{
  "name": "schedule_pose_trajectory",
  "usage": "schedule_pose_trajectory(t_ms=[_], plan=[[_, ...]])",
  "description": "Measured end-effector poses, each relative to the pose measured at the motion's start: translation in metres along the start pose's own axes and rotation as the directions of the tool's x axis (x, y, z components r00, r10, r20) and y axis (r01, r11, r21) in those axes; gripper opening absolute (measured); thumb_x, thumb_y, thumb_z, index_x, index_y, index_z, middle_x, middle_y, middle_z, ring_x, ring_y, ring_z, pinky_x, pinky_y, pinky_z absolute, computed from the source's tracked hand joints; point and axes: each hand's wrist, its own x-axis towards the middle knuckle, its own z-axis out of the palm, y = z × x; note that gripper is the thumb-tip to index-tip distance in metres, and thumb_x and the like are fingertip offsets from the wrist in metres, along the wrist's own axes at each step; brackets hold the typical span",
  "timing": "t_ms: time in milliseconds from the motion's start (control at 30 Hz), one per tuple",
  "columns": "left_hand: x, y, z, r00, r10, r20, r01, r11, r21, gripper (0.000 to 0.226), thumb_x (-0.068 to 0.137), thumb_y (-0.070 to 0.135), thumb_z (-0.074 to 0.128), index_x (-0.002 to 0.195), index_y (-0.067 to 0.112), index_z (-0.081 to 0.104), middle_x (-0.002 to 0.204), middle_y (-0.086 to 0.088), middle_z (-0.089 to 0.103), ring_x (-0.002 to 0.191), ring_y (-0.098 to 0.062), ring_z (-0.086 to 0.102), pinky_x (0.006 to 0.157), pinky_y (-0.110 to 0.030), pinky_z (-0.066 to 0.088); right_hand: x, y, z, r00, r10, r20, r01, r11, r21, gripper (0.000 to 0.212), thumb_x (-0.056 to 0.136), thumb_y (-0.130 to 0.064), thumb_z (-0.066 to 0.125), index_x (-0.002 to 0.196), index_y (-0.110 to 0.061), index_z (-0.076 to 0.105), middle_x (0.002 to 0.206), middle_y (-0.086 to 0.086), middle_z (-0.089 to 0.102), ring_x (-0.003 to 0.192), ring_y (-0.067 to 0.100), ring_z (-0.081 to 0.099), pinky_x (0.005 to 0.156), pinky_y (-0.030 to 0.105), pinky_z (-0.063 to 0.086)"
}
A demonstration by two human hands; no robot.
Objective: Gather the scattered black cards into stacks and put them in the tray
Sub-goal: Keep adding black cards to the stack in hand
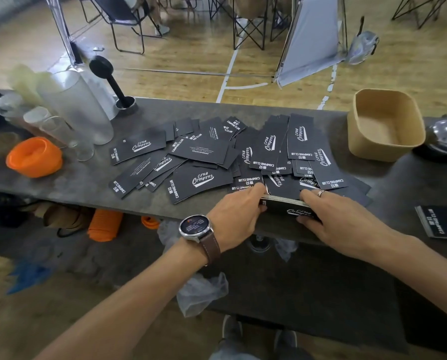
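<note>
Many black cards (pixel 201 152) with white "Camping Club" print lie scattered and overlapping across the middle of the dark table. At the table's near edge both hands hold one squared stack of black cards (pixel 284 206). My left hand (pixel 235 211), with a watch on its wrist, grips the stack's left end. My right hand (pixel 331 216), wearing a ring, presses on the stack's right end. The tan tray (pixel 386 149) stands empty at the far right of the table. Another stack of black cards (pixel 440 222) lies apart at the right edge.
Frosted cups (pixel 74 105) and glasses stand at the back left, with an orange collapsible cup (pixel 34 157) in front of them and a black tamper (pixel 113 79) behind. A shiny dark object (pixel 445 136) sits right of the tray. Folding chairs stand on the wooden floor beyond.
</note>
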Motion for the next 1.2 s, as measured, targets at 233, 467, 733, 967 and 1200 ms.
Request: schedule_pose_trajectory(t_ms=[233,467,733,967,1200], plan=[[-0.009,-0.036,-0.033,0.994,-0.088,-0.07,0.081,0.992,-0.1,0.03,0.089,0.032,0.064,0.116,0.024,0.055,0.081,0.009,0.063,0.069,-0.006,0.055,0.072,-0.031,0.049,-0.002,0.001,-0.001,1.0,-0.016,0.009,0.016,1.0,0.009,0.024,0.096,-0.038,0.054,0.093,-0.026,0.033,0.091,-0.008,0.049,0.087,0.023,0.057,0.075,0.044,0.049],[-0.04,-0.111,-0.078,0.899,-0.415,-0.138,0.435,0.81,0.394,0.069,0.068,0.062,0.073,0.121,0.02,0.06,0.115,-0.007,0.051,0.109,-0.029,0.051,0.092,-0.041,0.04,-0.002,0.0,-0.001,1.0,0.005,0.024,-0.005,1.0,0.015,0.022,0.098,-0.038,0.053,0.095,-0.025,0.036,0.085,-0.012,0.043,0.086,0.02,0.056,0.076,0.041,0.048],[-0.06,-0.116,-0.08,0.928,-0.283,-0.242,0.367,0.802,0.472,0.063,0.069,0.063,0.071,0.111,0.016,0.065,0.107,-0.005,0.058,0.098,-0.03,0.057,0.082,-0.042,0.043,0.001,0.004,0.001,1.0,0.002,-0.012,-0.001,1.0,0.031,0.023,0.095,-0.039,0.057,0.095,-0.023,0.04,0.08,-0.014,0.043,0.084,0.021,0.058,0.075,0.041,0.047],[-0.08,-0.12,-0.097,0.943,-0.262,-0.203,0.293,0.946,0.14,0.027,0.077,0.027,0.078,0.092,0.019,0.057,0.08,0.005,0.061,0.071,-0.017,0.057,0.067,-0.035,0.046,0.002,0.005,0.004,1.0,0.021,-0.017,-0.02,0.999,0.045,0.023,0.095,-0.038,0.058,0.096,-0.022,0.041,0.087,-0.009,0.053,0.085,0.023,0.059,0.075,0.043,0.047],[-0.057,-0.073,-0.081,0.986,0.0,-0.167,-0.02,0.993,-0.117,0.008,0.084,0.01,0.071,0.091,0.015,0.071,0.082,0.006,0.06,0.071,-0.012,0.058,0.068,-0.021,0.045,0.002,0.004,0.005,0.999,0.036,-0.023,-0.035,0.999,0.039,0.026,0.094,-0.04,0.058,0.094,-0.023,0.04,0.085,-0.01,0.049,0.086,0.024,0.058,0.073,0.041,0.045]])
